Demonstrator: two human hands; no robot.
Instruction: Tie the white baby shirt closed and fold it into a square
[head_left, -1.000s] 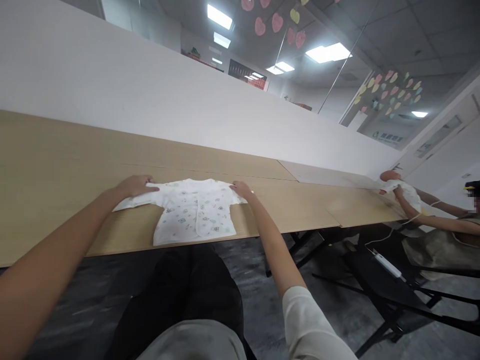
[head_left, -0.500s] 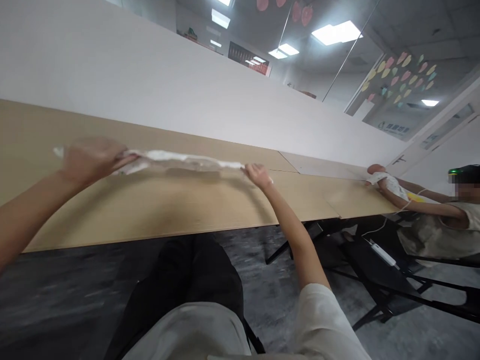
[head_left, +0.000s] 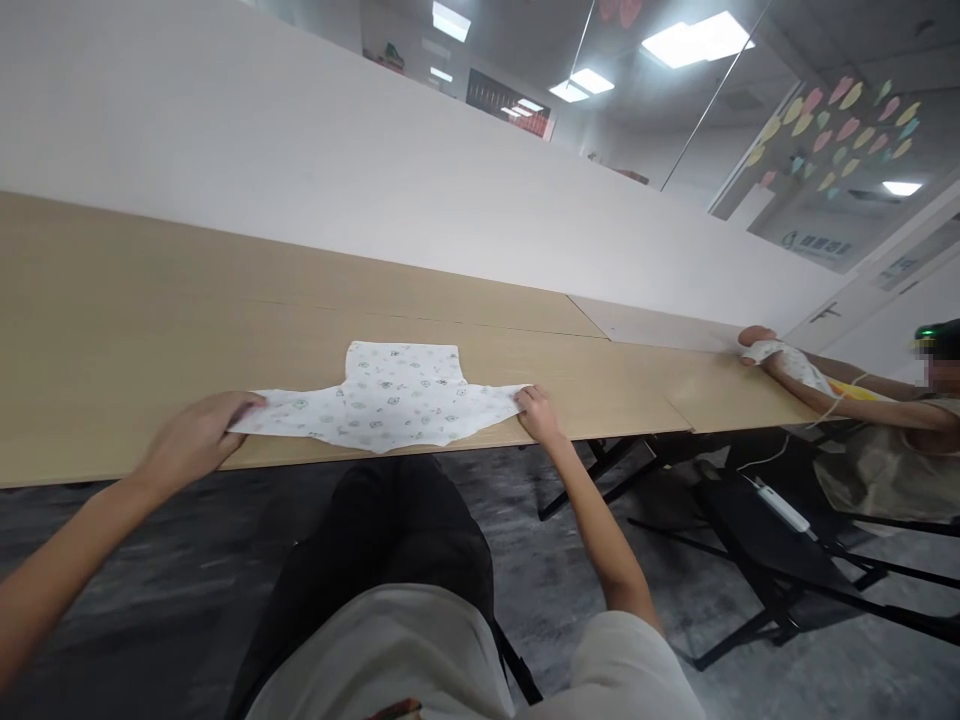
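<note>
A small white baby shirt (head_left: 405,395) with a tiny dark and green print lies spread on the light wooden table (head_left: 187,290). Its body points away from me, and its lower edge comes close to the table's front edge. My left hand (head_left: 193,435) pinches the end of the left sleeve. At the opposite sleeve end, the fingers of my right hand (head_left: 537,412) are closed on the fabric. Both sleeves are stretched out sideways between my hands.
A white wall (head_left: 300,180) with glass above runs behind the table. To the right, a person's arms (head_left: 810,395) hold a doll-like figure (head_left: 757,335) in printed cloth. A black folding chair (head_left: 757,530) carries a white power strip (head_left: 784,508).
The baby shirt went from a bunched, raised strip to lying spread on the table. Both my hands have come down and nearer to me, still holding it.
</note>
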